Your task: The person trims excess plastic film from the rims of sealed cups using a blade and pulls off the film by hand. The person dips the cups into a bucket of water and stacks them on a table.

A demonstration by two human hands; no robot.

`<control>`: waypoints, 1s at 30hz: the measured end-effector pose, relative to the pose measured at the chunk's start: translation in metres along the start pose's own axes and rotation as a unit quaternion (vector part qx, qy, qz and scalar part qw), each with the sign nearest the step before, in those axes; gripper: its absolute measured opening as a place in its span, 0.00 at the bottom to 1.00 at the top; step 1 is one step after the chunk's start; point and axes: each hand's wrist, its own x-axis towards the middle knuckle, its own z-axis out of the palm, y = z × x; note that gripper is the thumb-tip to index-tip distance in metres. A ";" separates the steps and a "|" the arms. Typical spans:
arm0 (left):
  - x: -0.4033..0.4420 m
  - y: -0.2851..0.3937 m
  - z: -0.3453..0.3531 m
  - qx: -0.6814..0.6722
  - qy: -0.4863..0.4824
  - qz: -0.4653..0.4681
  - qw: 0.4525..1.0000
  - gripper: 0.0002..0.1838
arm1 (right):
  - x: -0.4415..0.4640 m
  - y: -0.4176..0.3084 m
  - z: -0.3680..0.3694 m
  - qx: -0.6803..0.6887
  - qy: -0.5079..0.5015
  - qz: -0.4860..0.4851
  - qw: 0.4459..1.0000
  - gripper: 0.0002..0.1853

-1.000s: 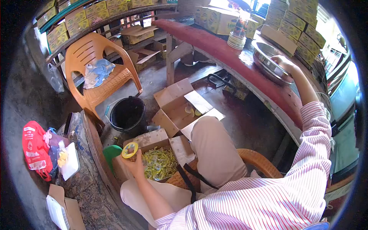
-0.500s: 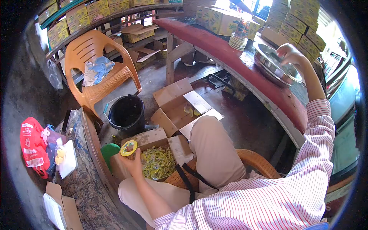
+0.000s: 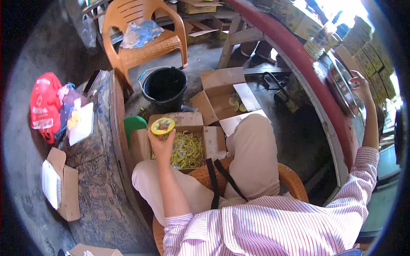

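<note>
My left hand is closed around a small clear cup with a yellow-rimmed top. It holds the cup above an open cardboard box of thin yellow-green strips. On the far right, my right hand is raised beside a shiny metal bowl on the red table. Its fingers are apart and partly curled near the bowl's rim, with nothing visible in them. Behind the bowl stands a stack of yellow-rimmed cups or lids.
A black bucket and another open cardboard box stand on the floor ahead. Beyond them is an orange chair with a cloth on it. A patterned bench on the left bears a red bag. Yellow cartons are piled at the right.
The view has tipped down and turned, so the scene sits differently. My left hand still holds the cup, whose top now shows glare. My right hand stays by the metal bowl.
</note>
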 end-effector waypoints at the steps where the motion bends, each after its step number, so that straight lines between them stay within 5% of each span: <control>1: 0.000 0.001 0.000 -0.004 -0.004 0.001 1.000 0.34 | 0.003 0.009 0.002 0.007 0.024 -0.004 1.000 0.34; 5: -0.006 0.045 -0.001 0.031 -0.006 -0.009 0.999 0.36 | 0.011 0.033 0.011 0.100 0.038 -0.055 0.993 0.37; 6: -0.005 0.034 0.001 -0.076 -0.019 -0.040 0.996 0.37 | 0.014 0.044 0.016 0.115 0.019 -0.026 0.993 0.38; 9: -0.005 0.037 0.001 -0.023 -0.016 -0.015 0.999 0.38 | 0.018 0.040 0.000 0.032 -0.015 0.042 0.998 0.37; 15: -0.003 0.035 0.002 -0.069 -0.042 0.021 0.997 0.36 | 0.050 0.017 -0.028 -0.082 0.180 -0.031 0.980 0.28; 20: -0.005 0.052 0.011 -0.077 -0.070 0.037 0.994 0.37 | 0.055 -0.126 -0.020 0.029 0.237 -0.202 0.950 0.22; 21: -0.005 0.056 0.012 -0.073 -0.077 0.032 0.994 0.37 | 0.034 -0.203 -0.002 0.093 0.220 -0.245 0.940 0.21; 23: -0.007 0.059 0.014 -0.097 -0.096 0.017 0.991 0.37 | 0.014 -0.284 0.025 0.058 0.174 -0.178 0.967 0.21; 25: -0.006 0.063 0.016 -0.106 -0.114 0.009 0.988 0.37 | 0.010 -0.337 0.072 0.219 0.169 -0.408 0.870 0.20; 30: -0.008 0.063 0.010 -0.086 -0.124 0.025 0.988 0.36 | -0.036 -0.424 0.150 0.285 -0.008 -0.471 0.835 0.15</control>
